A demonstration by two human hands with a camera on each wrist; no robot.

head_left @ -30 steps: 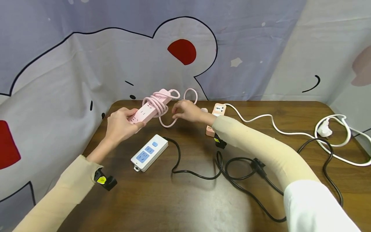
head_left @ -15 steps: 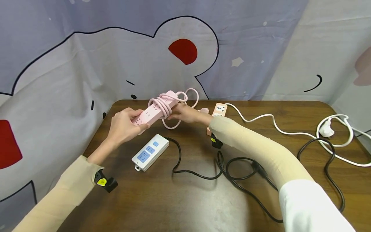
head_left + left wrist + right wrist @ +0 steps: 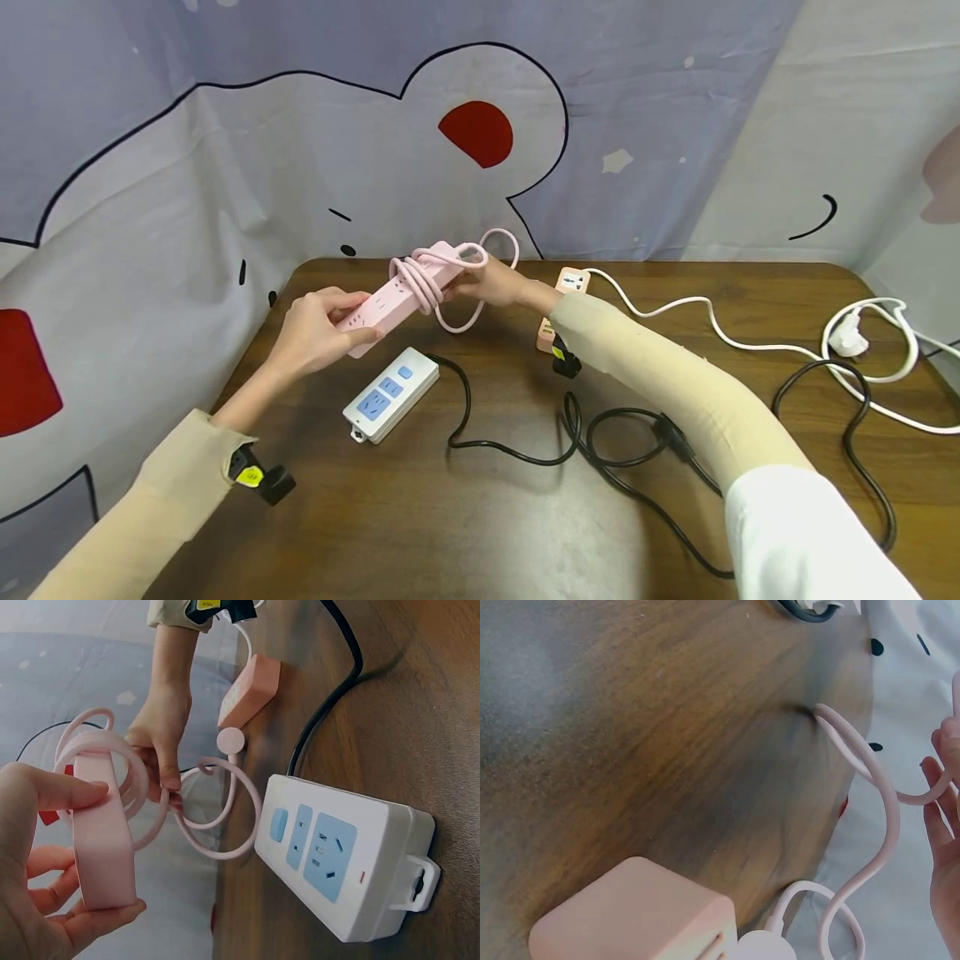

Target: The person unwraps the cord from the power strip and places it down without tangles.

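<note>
A pink power strip, with several turns of its pink cord wound round its far half, is held tilted above the table. My left hand grips its near end, thumb and fingers on opposite sides, as the left wrist view also shows. At the far end my right hand, partly hidden by the strip, pinches the cord; the pinch shows in the left wrist view. Loose cord loops down from there to a round pink plug. In the right wrist view the right hand is at the edge.
A white power strip with blue sockets lies below the pink one, its black cord snaking right. An orange power strip lies partly under the right forearm. Its white cord runs to a white plug. A curtain hangs behind the table.
The left hand and pink strip have shifted slightly right. The right hand has gone from beside the strip to behind its far end, where it now pinches the cord.
</note>
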